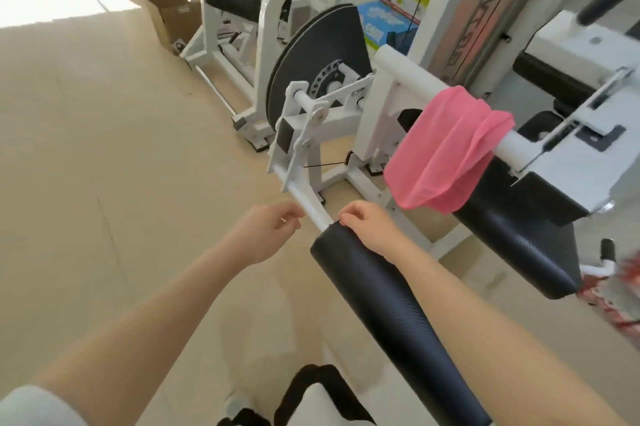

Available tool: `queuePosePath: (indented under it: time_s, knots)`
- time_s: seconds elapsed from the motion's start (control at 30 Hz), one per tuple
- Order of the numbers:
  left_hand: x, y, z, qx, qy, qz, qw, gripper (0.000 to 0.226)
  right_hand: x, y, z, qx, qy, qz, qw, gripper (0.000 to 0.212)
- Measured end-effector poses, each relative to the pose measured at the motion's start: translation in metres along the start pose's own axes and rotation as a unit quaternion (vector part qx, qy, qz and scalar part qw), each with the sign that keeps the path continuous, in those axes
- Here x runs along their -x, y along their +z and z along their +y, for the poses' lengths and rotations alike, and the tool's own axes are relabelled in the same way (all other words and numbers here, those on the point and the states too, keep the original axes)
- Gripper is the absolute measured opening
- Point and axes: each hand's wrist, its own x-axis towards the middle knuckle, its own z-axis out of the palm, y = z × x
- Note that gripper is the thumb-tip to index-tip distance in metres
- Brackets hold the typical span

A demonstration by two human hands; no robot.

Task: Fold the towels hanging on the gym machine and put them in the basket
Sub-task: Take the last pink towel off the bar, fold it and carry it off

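Note:
A pink towel (446, 148) hangs draped over the white bar (405, 73) of the gym machine, to the right of centre. My left hand (268, 229) hovers left of a thin white rod (310, 205), fingers loosely curled and holding nothing. My right hand (367, 228) rests at the top end of a black padded roller (391, 301), fingers curled with the tips pinched together; nothing shows in them. Both hands are below and left of the towel, apart from it. At the bottom edge lies something white with black handles (311, 394), only partly in view.
The white machine frame with a black disc (322, 58) stands behind the rod. A black seat pad (519, 242) lies under the towel. A cardboard box (173, 14) sits far left on the beige floor. A red patterned thing (616, 301) blurs at the right edge.

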Motion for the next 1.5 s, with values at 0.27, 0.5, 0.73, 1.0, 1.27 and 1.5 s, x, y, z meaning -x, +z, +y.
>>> queuePosePath:
  time_s: [0.27, 0.5, 0.73, 1.0, 1.27, 1.5]
  knots:
    - [-0.115, -0.018, 0.087, -0.045, 0.201, -0.077, 0.976, 0.033, -0.007, -0.079, -0.018, 0.096, -0.057, 0.345, 0.932, 0.023]
    - [-0.204, -0.019, 0.156, -0.204, 0.372, 0.015, 0.905, 0.051, -0.034, -0.146, -0.029, 0.148, -0.03, 0.535, 0.831, 0.027]
    - [-0.269, 0.001, 0.19, -0.339, 0.419, 0.038, 0.842, 0.052, -0.064, -0.179, 0.003, 0.219, 0.176, 0.461, 0.842, 0.041]
    - [-0.285, -0.007, 0.18, -0.189, 0.446, -0.048, 0.874, 0.053, -0.048, -0.171, -0.029, -0.045, -0.018, 0.461, 0.886, 0.018]
    - [-0.251, -0.102, 0.158, 0.057, 0.362, -0.315, 0.876, 0.046, -0.051, -0.125, -0.115, -0.313, -0.141, 0.241, 0.908, 0.018]
    - [-0.209, -0.145, 0.101, -0.004, 0.298, -0.451, 0.841, 0.021, -0.068, -0.083, -0.159, -0.257, -0.123, 0.257, 0.923, 0.033]
